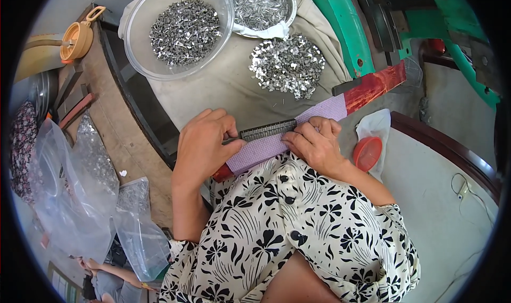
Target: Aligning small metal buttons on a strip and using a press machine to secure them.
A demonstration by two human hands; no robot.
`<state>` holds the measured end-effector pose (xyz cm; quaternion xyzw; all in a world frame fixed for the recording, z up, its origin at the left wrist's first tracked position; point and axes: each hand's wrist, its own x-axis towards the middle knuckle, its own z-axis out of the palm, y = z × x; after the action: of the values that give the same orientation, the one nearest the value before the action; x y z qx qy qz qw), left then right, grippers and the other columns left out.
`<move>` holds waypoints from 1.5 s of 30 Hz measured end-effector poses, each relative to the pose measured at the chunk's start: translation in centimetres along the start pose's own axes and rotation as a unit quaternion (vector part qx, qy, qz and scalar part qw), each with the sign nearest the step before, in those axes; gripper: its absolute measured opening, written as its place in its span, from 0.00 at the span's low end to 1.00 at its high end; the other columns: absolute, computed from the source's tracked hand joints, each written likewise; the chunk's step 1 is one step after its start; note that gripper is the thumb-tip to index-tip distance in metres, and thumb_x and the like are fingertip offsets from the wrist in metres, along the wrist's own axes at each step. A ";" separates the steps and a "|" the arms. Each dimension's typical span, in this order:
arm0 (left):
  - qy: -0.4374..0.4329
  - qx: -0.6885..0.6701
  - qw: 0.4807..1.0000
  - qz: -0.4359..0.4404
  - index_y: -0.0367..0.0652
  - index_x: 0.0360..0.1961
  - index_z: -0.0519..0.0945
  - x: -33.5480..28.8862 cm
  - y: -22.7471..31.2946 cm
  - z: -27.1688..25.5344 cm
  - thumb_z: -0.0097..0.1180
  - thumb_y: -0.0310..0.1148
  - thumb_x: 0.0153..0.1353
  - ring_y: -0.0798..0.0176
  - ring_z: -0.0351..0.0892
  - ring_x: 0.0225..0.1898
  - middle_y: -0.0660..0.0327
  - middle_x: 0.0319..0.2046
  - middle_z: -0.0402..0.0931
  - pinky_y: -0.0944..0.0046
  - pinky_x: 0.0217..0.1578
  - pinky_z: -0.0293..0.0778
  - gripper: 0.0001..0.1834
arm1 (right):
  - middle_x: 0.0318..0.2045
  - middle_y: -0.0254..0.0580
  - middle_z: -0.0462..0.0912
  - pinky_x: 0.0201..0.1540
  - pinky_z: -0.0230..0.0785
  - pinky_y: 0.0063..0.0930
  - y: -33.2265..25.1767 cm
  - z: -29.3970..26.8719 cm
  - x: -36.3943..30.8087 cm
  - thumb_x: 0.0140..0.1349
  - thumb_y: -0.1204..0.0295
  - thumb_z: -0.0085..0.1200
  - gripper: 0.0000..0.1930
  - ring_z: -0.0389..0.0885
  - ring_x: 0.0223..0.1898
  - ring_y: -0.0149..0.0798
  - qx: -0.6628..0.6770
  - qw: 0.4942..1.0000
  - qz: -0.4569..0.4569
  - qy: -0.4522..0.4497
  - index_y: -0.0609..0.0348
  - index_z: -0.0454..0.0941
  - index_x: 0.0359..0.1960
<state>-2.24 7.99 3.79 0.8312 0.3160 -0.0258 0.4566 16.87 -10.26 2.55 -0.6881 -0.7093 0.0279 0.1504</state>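
Observation:
A dark slotted metal bar (268, 129), its slots lined with a row of thin bright pins, lies on a strip of lilac checked cloth (258, 150) across my lap. My left hand (203, 142) grips the bar's left end between thumb and curled fingers. At the other end, my right hand (315, 143) rests on the cloth with its fingers bent and fingertips pressed together; whatever they hold is too small to tell. Beyond the bar, a loose heap of small shiny metal pieces (287, 65) sits on a beige cloth (234, 98).
A clear plastic tub (133, 52) and a metal bowl (292, 7) of small metal parts stand at the back. Green machine framework (340, 26) rises at right, near a red bowl (368, 153). Plastic bags (139, 218) lie left; another person's arm (114, 271) shows lower left.

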 end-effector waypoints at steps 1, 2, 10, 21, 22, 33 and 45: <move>0.008 -0.006 1.000 0.012 0.38 0.23 0.75 0.0 0.0 0.0 0.70 0.30 0.41 0.53 0.75 0.34 0.59 0.25 0.73 0.57 0.34 0.69 0.14 | 0.31 0.20 0.76 0.46 0.52 0.34 0.2 -0.2 0.0 0.43 0.64 0.69 0.13 0.72 0.41 0.35 -0.002 1.000 0.008 0.003 0.38 0.85 0.34; 0.002 -0.002 1.000 0.002 0.38 0.23 0.75 0.0 -0.1 0.0 0.70 0.30 0.41 0.53 0.75 0.34 0.59 0.25 0.73 0.57 0.34 0.69 0.14 | 0.30 0.22 0.76 0.46 0.53 0.35 0.5 -0.3 0.2 0.44 0.66 0.69 0.12 0.71 0.41 0.36 0.028 0.999 0.025 0.010 0.40 0.85 0.34; -0.009 -0.017 1.000 -0.005 0.38 0.24 0.75 0.1 0.0 -0.2 0.70 0.30 0.40 0.53 0.75 0.34 0.59 0.25 0.73 0.57 0.34 0.70 0.14 | 0.29 0.23 0.76 0.46 0.54 0.34 3.6 -0.7 4.3 0.45 0.66 0.70 0.11 0.69 0.41 0.37 0.060 0.994 0.078 0.050 0.43 0.88 0.34; 0.000 -0.007 1.000 0.002 0.39 0.24 0.76 -0.1 -0.1 0.0 0.70 0.30 0.41 0.54 0.75 0.34 0.60 0.25 0.73 0.56 0.34 0.70 0.14 | 0.32 0.29 0.79 0.50 0.57 0.32 4.0 -0.9 4.6 0.53 0.71 0.67 0.05 0.69 0.43 0.36 0.227 0.957 0.183 0.005 0.52 0.87 0.31; 0.009 -0.017 1.000 0.013 0.38 0.24 0.75 -0.1 -0.1 0.0 0.70 0.30 0.40 0.53 0.75 0.34 0.59 0.26 0.73 0.57 0.34 0.69 0.14 | 0.32 0.29 0.79 0.50 0.57 0.31 4.1 -1.3 4.2 0.53 0.70 0.67 0.05 0.69 0.43 0.36 0.223 0.959 0.174 -0.011 0.52 0.87 0.32; 0.002 -0.003 1.000 0.004 0.37 0.25 0.76 -0.3 -0.1 0.1 0.71 0.30 0.40 0.53 0.73 0.35 0.59 0.26 0.73 0.57 0.34 0.69 0.15 | 0.36 0.24 0.77 0.52 0.51 0.38 2.6 -1.0 3.0 0.48 0.66 0.69 0.07 0.66 0.47 0.39 0.161 0.974 0.151 -0.044 0.44 0.89 0.31; 0.067 0.009 0.997 0.025 0.41 0.33 0.79 -1.9 -0.2 1.7 0.72 0.33 0.42 0.51 0.71 0.39 0.59 0.33 0.72 0.54 0.41 0.68 0.18 | 0.30 0.26 0.78 0.45 0.59 0.32 4.1 -1.5 6.4 0.46 0.68 0.70 0.10 0.73 0.39 0.35 0.142 0.988 0.063 0.010 0.47 0.89 0.32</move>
<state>-3.45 5.84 3.28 0.8427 0.3247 0.0384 0.4277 21.12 -4.03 4.05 -0.7035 -0.6516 0.1307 0.2520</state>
